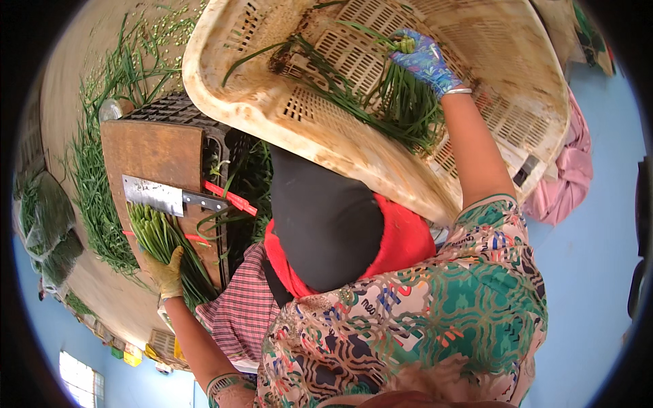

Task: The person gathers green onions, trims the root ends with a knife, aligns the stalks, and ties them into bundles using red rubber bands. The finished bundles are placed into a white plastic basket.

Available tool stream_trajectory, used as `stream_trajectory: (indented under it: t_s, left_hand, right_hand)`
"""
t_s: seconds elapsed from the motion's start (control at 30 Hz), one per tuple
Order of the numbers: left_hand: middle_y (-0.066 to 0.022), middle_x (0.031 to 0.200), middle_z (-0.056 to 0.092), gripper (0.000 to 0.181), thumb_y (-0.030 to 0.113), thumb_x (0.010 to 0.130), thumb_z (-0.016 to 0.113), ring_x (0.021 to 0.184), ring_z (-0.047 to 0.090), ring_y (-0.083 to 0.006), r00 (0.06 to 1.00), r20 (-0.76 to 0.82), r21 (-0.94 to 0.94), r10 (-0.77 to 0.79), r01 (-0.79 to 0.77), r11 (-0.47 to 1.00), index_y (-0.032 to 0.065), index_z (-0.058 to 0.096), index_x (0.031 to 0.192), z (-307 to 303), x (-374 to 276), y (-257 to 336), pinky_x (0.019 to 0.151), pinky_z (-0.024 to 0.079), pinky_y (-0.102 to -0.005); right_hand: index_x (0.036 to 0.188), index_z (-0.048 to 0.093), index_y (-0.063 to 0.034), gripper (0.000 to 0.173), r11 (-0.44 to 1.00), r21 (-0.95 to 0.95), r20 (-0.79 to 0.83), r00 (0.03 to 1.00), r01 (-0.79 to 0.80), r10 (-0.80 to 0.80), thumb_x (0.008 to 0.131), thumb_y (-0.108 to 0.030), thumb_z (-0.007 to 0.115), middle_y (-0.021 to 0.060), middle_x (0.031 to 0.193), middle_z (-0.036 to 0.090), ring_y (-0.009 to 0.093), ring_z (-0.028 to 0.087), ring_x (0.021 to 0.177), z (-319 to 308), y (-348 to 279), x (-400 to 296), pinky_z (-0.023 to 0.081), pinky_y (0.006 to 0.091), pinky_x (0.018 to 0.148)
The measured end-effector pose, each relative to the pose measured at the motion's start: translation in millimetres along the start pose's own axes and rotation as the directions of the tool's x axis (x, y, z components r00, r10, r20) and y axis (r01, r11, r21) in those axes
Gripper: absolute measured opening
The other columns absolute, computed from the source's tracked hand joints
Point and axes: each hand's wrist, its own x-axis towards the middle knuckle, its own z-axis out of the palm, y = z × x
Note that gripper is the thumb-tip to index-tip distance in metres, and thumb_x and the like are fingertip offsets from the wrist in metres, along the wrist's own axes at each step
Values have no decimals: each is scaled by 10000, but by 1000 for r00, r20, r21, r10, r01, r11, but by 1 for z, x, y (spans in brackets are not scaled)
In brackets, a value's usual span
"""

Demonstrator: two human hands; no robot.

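Note:
My left hand (166, 270), in a yellowish glove, grips a bundle of long green stalks (166, 237) lying on a wooden board (158, 148). Just above the bundle's cut ends rests a cleaver (155, 196), its black handle pointing right. Red ties (229, 198) lie at the board's right edge, and a red strip runs under the bundle. My right hand (421, 58), in a blue patterned glove with a bracelet at the wrist, holds a smaller bunch of green stalks (405, 89) by its pale ends, inside a large dirty white plastic basket (316, 145). More stalks lie on the basket's inner wall.
Under the board stands a black plastic crate (173, 107) with greens inside. Loose green leaves (97, 199) and trimmings cover the floor at left. Filled plastic bags (48, 219) stand at far left. Pink cloth (569, 173) lies behind the basket at right.

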Motion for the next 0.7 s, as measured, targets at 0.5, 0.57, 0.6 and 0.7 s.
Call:
stream_trajectory:
  t_s: [0.5,0.57,0.6,0.7]
  left_hand:
    - [-123,1499,282,780,547,907,455,1402,214,-245,955,-183,-360,232,-285,888,48,225,1461,-87,1,95,1137,136,-399]
    - [-98,1502,288,742,609,917,353,1397,232,-257,937,-170,-402,305,-349,847,92,296,1446,-126,-20,185,1130,153,-412]
    - [-107,1503,282,780,640,899,357,1394,238,-267,920,-218,-411,326,-389,825,92,286,1450,-137,-39,189,1131,159,-418]
    - [-140,1502,265,868,712,853,365,1384,257,-283,843,-71,-475,533,-499,725,106,252,1465,-172,-68,279,1132,179,-437]
  right_hand:
    - [884,671,-5,63,43,453,-832,440,890,-337,826,-29,663,128,915,679,180,667,835,-128,-151,-132,559,301,739]
    - [910,642,-28,121,-200,646,-754,575,737,-316,800,-47,688,94,893,661,162,648,821,-119,-177,-163,547,295,727]
    - [923,627,-40,155,-354,739,-674,620,574,-401,787,-56,701,77,882,652,153,638,814,-92,-202,-171,541,292,721]
    - [962,584,-75,264,-584,783,-548,682,214,-484,747,-83,738,25,849,624,125,609,794,-60,-256,-224,522,282,704]
